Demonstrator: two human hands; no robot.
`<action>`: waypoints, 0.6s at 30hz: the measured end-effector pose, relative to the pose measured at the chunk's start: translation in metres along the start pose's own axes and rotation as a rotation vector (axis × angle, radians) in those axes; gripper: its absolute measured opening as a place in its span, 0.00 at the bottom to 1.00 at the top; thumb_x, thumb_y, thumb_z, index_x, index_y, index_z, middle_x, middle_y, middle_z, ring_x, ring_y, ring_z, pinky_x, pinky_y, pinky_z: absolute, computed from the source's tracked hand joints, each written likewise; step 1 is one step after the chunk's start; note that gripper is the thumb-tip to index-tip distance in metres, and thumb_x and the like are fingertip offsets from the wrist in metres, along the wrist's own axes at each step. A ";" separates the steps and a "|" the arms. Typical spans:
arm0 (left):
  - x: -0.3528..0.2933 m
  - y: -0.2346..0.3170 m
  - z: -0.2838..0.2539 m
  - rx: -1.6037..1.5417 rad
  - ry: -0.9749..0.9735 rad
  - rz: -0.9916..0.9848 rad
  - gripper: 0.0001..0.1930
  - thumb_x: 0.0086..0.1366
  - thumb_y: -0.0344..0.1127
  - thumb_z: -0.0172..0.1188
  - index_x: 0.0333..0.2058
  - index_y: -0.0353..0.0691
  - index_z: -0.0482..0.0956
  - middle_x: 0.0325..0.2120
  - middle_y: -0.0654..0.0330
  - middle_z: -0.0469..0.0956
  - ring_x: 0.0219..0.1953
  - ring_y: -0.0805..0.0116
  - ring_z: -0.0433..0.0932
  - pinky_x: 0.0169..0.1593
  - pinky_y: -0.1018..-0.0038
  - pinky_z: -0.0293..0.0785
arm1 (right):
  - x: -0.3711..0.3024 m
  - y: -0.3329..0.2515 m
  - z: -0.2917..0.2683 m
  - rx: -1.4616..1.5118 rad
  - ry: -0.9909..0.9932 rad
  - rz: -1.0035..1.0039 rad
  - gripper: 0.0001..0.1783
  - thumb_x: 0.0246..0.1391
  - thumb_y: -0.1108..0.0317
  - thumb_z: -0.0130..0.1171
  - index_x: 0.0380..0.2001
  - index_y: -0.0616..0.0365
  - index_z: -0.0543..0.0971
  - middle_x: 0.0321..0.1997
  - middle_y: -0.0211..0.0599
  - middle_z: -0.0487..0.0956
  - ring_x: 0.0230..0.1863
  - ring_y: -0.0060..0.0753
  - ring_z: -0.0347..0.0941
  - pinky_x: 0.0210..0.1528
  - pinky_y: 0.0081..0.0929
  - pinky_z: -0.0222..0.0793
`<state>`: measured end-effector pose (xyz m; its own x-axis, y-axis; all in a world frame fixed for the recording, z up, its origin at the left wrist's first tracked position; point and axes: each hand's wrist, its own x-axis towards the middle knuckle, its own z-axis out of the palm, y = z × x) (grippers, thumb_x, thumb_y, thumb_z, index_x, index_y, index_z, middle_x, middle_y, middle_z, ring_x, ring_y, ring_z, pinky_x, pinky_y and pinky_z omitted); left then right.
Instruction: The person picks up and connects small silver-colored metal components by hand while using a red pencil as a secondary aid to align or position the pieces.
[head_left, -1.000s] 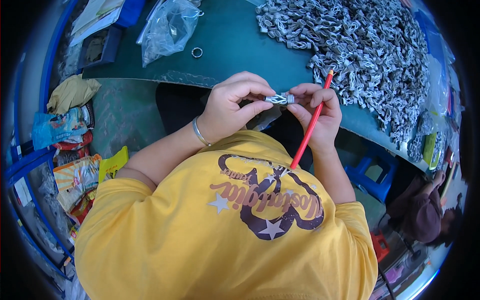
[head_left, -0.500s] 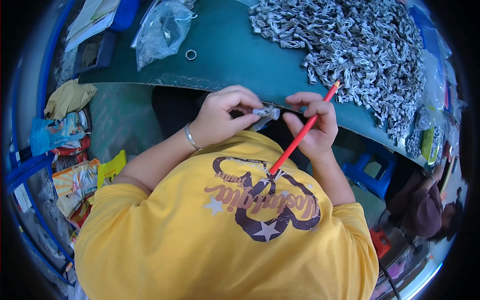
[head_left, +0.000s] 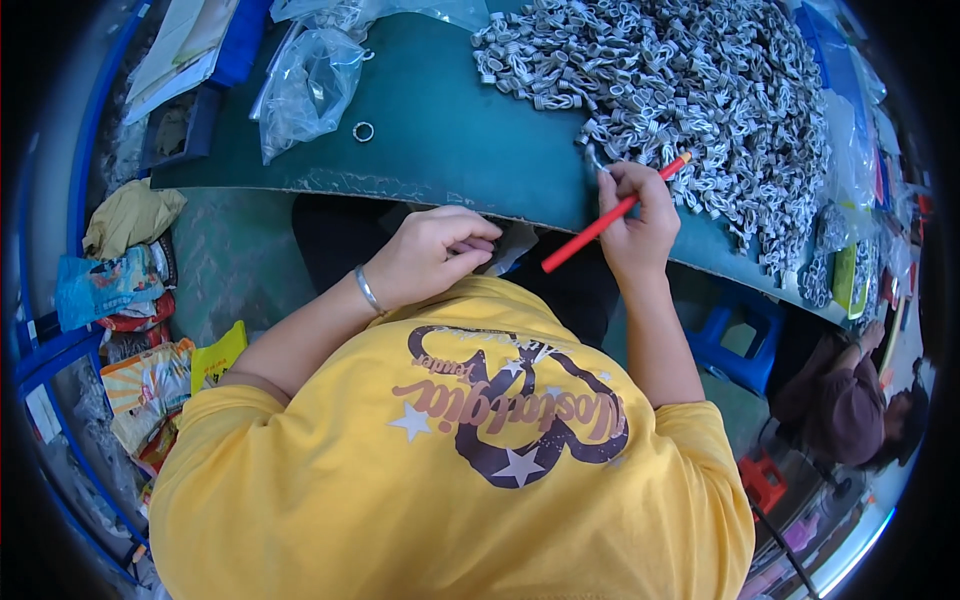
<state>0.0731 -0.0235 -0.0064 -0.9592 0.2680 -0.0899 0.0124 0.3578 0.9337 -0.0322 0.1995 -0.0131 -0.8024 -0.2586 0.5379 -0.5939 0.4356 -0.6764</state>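
Note:
My right hand (head_left: 641, 222) is closed around a red pencil (head_left: 585, 240), which slants across the palm with its tip toward the pile. At its thumb and fingertip is a small pale grey piece (head_left: 595, 158), just off the near edge of the pile; I cannot tell whether it is pinched. Many such grey looped pieces (head_left: 690, 110) lie heaped on the green table (head_left: 430, 110). My left hand (head_left: 435, 252), with a silver bangle at the wrist, hangs before the table edge with fingers curled toward the thumb. Whatever it may hold is hidden.
A small ring (head_left: 363, 132) lies on the table beside a clear plastic bag (head_left: 315, 85). Farther left are papers (head_left: 185, 60) and a dark bin (head_left: 180, 130). Below the table at right stands a blue stool (head_left: 740, 340); another person (head_left: 835, 400) sits beyond it.
My right hand has moved up and away to the pile's edge with the pencil. The left hand stays low; the grey piece seen at its fingertips no longer shows there.

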 end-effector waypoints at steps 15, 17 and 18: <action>0.020 0.032 0.001 -0.604 0.192 -0.070 0.11 0.56 0.21 0.59 0.39 0.30 0.73 0.32 0.59 0.75 0.33 0.75 0.78 0.36 0.83 0.75 | -0.009 -0.039 0.001 1.151 -0.240 0.756 0.12 0.52 0.79 0.56 0.26 0.56 0.63 0.30 0.41 0.75 0.26 0.24 0.73 0.25 0.14 0.67; 0.018 0.032 0.002 -0.359 0.271 0.123 0.11 0.55 0.21 0.61 0.38 0.30 0.74 0.31 0.61 0.75 0.32 0.77 0.77 0.35 0.84 0.74 | -0.013 -0.035 0.007 1.273 -0.274 0.659 0.12 0.52 0.80 0.55 0.26 0.56 0.62 0.33 0.45 0.76 0.30 0.27 0.75 0.29 0.16 0.70; 0.017 0.032 0.001 -0.357 0.273 0.118 0.11 0.55 0.21 0.61 0.38 0.30 0.74 0.31 0.61 0.75 0.32 0.77 0.77 0.35 0.84 0.74 | -0.015 -0.032 0.010 1.295 -0.310 0.608 0.13 0.50 0.83 0.55 0.25 0.56 0.62 0.38 0.49 0.76 0.34 0.30 0.76 0.35 0.19 0.73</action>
<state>0.0572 -0.0061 0.0217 -0.9969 0.0256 0.0742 0.0741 -0.0046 0.9972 -0.0018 0.1811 -0.0049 -0.8244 -0.5660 -0.0037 0.3310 -0.4768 -0.8143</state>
